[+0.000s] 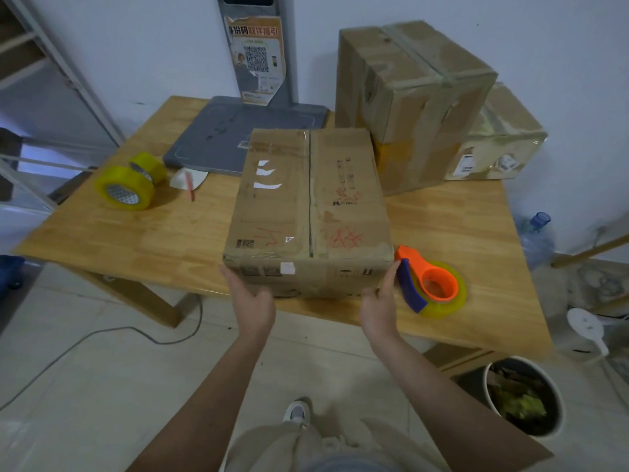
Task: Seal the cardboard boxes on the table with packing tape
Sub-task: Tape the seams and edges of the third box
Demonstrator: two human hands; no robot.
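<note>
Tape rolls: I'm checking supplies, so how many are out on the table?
3. Two yellow rolls lie touching at the table's left; a third sits in the orange dispenser by the right hand. Boxes may hide others.

QR code on orange poster (257,59); lettering illegible.

I see a brown cardboard box (308,206) with red scribbles and white label scraps on its top. The tape dispenser (429,284) beside it is orange with a blue blade guard, holding a translucent yellow roll. Two yellow tape rolls (131,182) lie on the light, wood-grained desk (153,233). The flat tray (235,134) behind is grey. The taller stacked box (408,93) is brown with glossy clear tape bands.
</note>
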